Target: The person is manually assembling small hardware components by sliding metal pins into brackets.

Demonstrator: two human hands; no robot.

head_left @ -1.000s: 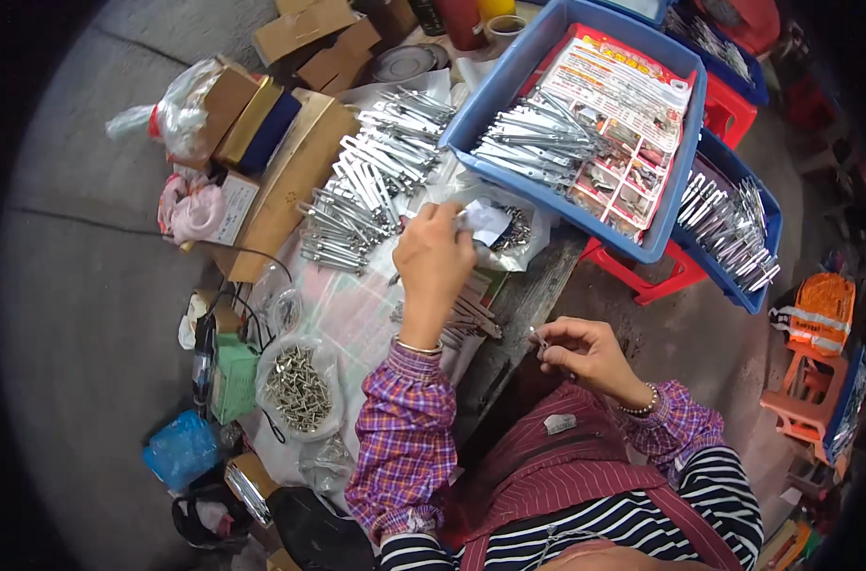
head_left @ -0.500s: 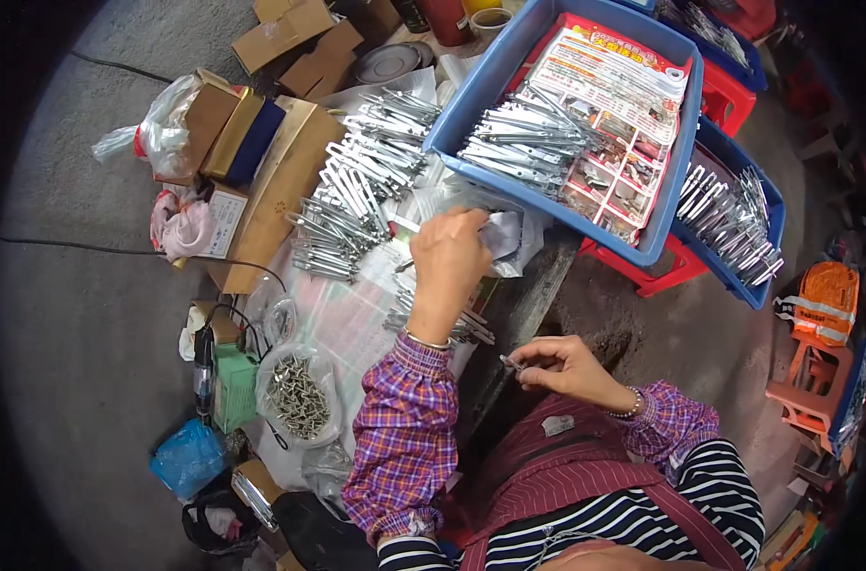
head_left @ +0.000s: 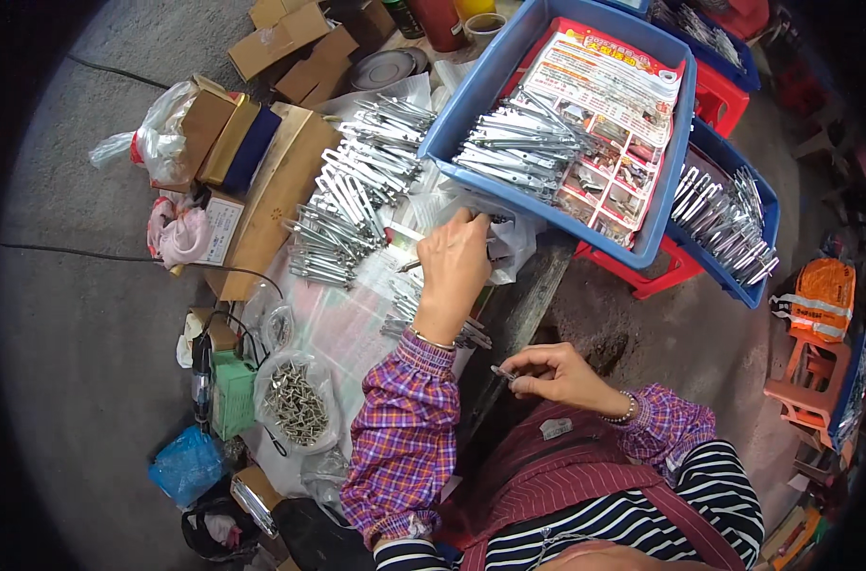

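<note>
Left hand (head_left: 455,271) out over the far side of the table (head_left: 523,305), fingers curled down into a clear plastic bag (head_left: 509,249) right beside the near edge of the big blue tray (head_left: 471,114). Closed on something in there, probably a small metal part, though hidden under the knuckles. Right hand (head_left: 557,373) pulled in close to the body, off the table's near edge, pinching a small metal piece (head_left: 502,372) between thumb and fingertips. Purple plaid sleeves on both arms.

Loose pile of shiny metal brackets (head_left: 352,205) spread across the table's left half, just beside the left hand. More of the same stacked inside the blue tray on a printed paper sheet (head_left: 623,124). Second blue tray (head_left: 733,228) of brackets further right, resting on a red stool (head_left: 642,276). Bag of screws (head_left: 298,404) near the table's near-left corner. Cardboard boxes (head_left: 280,43) along the far-left edge, a long flat one (head_left: 276,205) lying next to the brackets.
</note>
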